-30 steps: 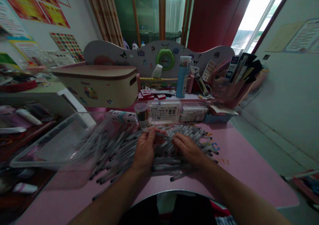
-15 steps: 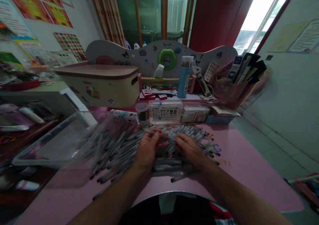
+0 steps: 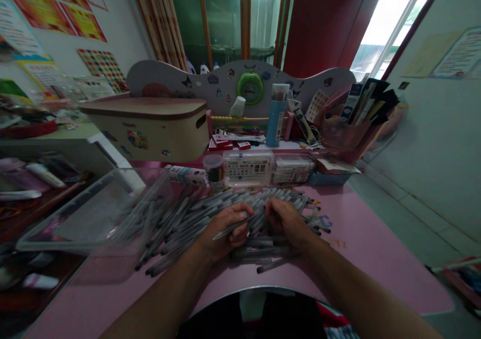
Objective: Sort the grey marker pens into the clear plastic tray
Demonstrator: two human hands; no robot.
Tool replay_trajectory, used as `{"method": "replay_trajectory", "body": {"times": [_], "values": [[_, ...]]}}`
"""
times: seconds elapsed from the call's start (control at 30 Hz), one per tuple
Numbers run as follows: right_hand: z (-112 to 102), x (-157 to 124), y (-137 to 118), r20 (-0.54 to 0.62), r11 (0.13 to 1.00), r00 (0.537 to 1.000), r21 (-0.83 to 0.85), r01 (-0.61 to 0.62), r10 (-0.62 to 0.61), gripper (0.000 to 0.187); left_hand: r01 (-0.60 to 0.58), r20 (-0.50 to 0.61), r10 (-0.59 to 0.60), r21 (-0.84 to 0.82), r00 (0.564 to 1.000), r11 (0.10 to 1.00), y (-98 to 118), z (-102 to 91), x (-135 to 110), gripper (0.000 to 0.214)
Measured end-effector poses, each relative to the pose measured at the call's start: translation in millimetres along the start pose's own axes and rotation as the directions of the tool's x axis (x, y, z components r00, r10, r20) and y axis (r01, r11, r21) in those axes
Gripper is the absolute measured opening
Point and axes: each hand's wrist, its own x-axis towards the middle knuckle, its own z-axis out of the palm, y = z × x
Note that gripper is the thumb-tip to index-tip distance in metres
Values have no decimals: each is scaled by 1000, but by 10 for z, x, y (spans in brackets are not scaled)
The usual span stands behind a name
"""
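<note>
Fingers (image 3: 237,211) of my left hand (image 3: 224,239) are curled shut around one grey pen (image 3: 221,235), thumb side pinning it across the palm. Its long axis runs on a slant: the near end pokes out below and left of my knuckles, and the far end rises toward the fingertips and the gap between both hands. Which end is cap or tip I cannot tell, too blurred. It sits just above the pile of pens (image 3: 176,224) that spreads left of and beyond my fingers. My right hand (image 3: 287,223) lies knuckles-up on the pile just right of the left one, fingers bent down into the pens; whether they pinch one I cannot tell. Risks, as I judge them: the held pen is gripped near its middle and could swivel or slide out and vanish among look-alikes beneath. A sweep of either wrist could roll loose pens toward me off the desk (image 3: 368,259) edge. The clear box (image 3: 90,214), well left of my fingers, could get nudged.
</note>
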Motion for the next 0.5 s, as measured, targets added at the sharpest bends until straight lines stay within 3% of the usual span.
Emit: {"method": "replay_trajectory", "body": {"times": [0.1, 0.3, 0.5], "values": [[-2, -10, -21, 55, 998, 998, -68, -16, 20, 48, 12, 8, -12, -38, 1000, 999, 7, -12, 2, 15], [37, -37, -27, 58, 997, 996, -39, -65, 67, 47, -32, -68, 28, -61, 997, 998, 17, 41, -8, 16], [65, -1, 21, 77, 977, 988, 159, -145, 134, 45, -118, -89, 113, -50, 990, 992, 17, 78, -7, 37]]}}
